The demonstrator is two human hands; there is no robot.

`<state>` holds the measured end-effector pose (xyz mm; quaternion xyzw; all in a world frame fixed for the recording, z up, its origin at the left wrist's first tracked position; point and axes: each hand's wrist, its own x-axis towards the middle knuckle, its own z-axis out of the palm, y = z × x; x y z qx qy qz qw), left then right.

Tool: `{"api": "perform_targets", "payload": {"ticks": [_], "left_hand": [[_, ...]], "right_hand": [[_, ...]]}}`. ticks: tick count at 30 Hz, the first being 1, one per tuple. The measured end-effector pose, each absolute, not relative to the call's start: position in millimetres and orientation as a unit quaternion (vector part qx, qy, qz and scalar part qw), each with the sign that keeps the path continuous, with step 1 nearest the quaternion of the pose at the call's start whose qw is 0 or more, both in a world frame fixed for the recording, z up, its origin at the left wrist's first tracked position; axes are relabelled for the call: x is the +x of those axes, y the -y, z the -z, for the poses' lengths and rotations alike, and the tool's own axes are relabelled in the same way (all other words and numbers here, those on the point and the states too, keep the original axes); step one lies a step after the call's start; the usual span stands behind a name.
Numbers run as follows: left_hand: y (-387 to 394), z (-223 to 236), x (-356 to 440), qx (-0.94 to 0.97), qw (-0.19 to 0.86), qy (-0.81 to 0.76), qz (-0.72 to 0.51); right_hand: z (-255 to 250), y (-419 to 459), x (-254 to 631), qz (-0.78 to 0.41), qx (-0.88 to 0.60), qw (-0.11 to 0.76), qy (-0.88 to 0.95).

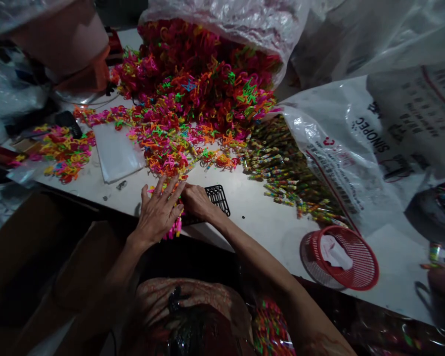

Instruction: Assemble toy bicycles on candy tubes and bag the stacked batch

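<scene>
Fingers spread, my left hand [158, 210] lies flat over small bright plastic pieces [175, 228] at the front edge of the table. These pieces are at the left part of a black slotted tray [218, 197]. Beside it, my right hand [196, 200] is closed above the tray, its fingers curled. What those fingers hold, if anything, is hidden. Just beyond both hands, loose pink, orange, yellow and green plastic pieces [166, 143] spread out from a large heap [203, 74]. My right forearm crosses the near table edge.
A stack of clear plastic sleeves [118, 151] lies to the left. Many thin printed tubes [282, 163] are piled at the right by a white printed sack [341, 148]. A red mesh basket [365, 262] holds white paper. Part of another person's hand [443, 279] shows far right.
</scene>
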<state>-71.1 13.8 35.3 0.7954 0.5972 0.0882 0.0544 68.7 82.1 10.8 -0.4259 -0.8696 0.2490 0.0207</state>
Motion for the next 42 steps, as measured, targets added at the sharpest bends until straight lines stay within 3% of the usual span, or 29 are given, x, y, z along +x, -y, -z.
{"api": "perform_targets", "payload": {"ticks": [5,9,12,16,23,31,35,37,42], "left_hand": [[-5.7,-38.6,-73.0,0.794,0.048,-0.600,-0.084],[2.3,-35.1,-73.7,0.796,0.032,-0.598,-0.091],[1.0,-34.1,-71.7,0.795,0.026,-0.600,-0.086],[-4.8,-34.9,-70.1,0.796,0.024,-0.599,-0.089],[-4.6,-34.5,-70.8,0.798,0.020,-0.594,-0.101],[1.6,-34.3,-73.3,0.802,0.020,-0.590,-0.095],[0.5,-34.6,-73.5,0.799,0.031,-0.593,-0.096],[0.2,-34.7,-73.4,0.798,0.034,-0.594,-0.095],[0.9,-35.2,-73.0,0.797,0.035,-0.595,-0.098]], "right_hand": [[-15.3,-107.6,88.9,-0.281,-0.451,0.034,0.846],[-18.5,-146.8,109.6,-0.162,-0.604,0.039,0.780],[-15.9,-158.2,116.6,-0.109,-0.624,-0.002,0.773],[-10.3,-149.2,132.1,-0.115,-0.651,-0.021,0.750],[-9.2,-146.2,149.5,-0.133,-0.684,0.016,0.717],[-4.0,-122.4,167.4,-0.262,-0.668,0.189,0.670],[2.9,-108.5,181.5,-0.188,-0.709,0.179,0.656],[6.1,-109.3,187.5,-0.222,-0.723,0.203,0.621],[4.5,-112.5,195.6,-0.387,-0.676,0.432,0.455]]}}
